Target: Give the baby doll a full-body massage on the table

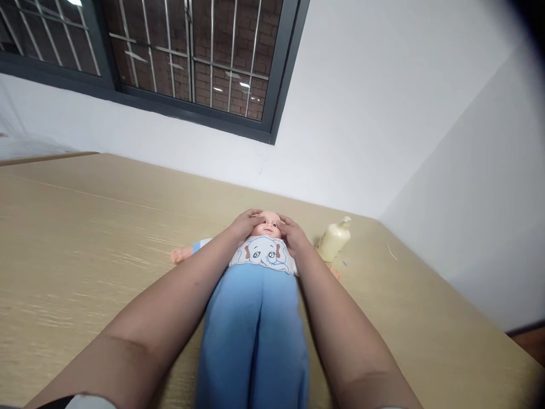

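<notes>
A baby doll [267, 230] lies on its back on the wooden table, its head at the far end. It wears a white top [261, 250] with an elephant print and long blue trousers [255, 329]. My left hand [248, 222] lies against the left side of the doll's head, fingers stretched over the brow and temple. On the other side, my right hand [292, 232] rests along the temple and cheek, its fingers extended. Both hands touch the head without closing round it. The doll's left-side hand [181, 255] sticks out past my forearm; my right forearm mostly hides the other.
A pale yellow pump bottle [334, 241] stands right of the doll, near my right forearm. A thin pale strip [392, 252] lies farther right on the table [106, 227]. White walls [361, 113] and a barred, dark-framed window [191, 57] rise behind the table.
</notes>
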The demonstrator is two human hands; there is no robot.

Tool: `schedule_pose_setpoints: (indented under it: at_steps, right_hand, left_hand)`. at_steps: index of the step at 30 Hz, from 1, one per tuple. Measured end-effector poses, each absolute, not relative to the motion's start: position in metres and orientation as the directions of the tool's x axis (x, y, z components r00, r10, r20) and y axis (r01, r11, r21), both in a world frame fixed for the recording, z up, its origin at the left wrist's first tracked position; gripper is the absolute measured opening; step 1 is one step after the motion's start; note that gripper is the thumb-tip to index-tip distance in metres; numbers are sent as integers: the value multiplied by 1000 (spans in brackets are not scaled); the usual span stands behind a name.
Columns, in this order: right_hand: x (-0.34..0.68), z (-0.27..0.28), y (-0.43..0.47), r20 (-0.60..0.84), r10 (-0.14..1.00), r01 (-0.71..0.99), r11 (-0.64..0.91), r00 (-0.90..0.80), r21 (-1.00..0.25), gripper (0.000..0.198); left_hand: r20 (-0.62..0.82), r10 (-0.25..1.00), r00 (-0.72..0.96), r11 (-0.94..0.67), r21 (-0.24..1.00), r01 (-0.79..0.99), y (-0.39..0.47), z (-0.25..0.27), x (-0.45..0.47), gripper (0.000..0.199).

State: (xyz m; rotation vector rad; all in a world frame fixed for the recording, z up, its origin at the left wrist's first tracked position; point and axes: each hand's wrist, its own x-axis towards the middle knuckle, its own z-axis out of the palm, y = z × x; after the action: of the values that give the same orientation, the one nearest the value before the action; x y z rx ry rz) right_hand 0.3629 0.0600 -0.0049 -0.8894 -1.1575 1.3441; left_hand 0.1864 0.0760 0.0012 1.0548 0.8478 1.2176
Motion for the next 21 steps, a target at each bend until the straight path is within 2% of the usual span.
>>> schedule_pose_setpoints:
  at_steps: [7,9,14,17,21]
  right_hand:
    - [368,7,46,94,943,-363,-31,-320,-931,53]
    - [366,6,46,83,955,-341,-20,-284,-940,54]
    - [353,-2,58,50,997,-239,35,-58,-970,55]
    - [348,-5,62,51,998,-225,44,-25,-973,55]
    - [350,-5,60,55,996,-248,36,-69,-968,48]
  left_hand:
    - [0,972,234,81,938,-336,73,4,177,42]
    - [3,974,227,71,946,-317,73,3,179,44]
    - [17,990,140,14,976,-218,73,3,185,55]
    - [14,997,81,-1,986,-166,73,3,188,58]
    - [1,996,95,16,982,-186,74,3,188,51]
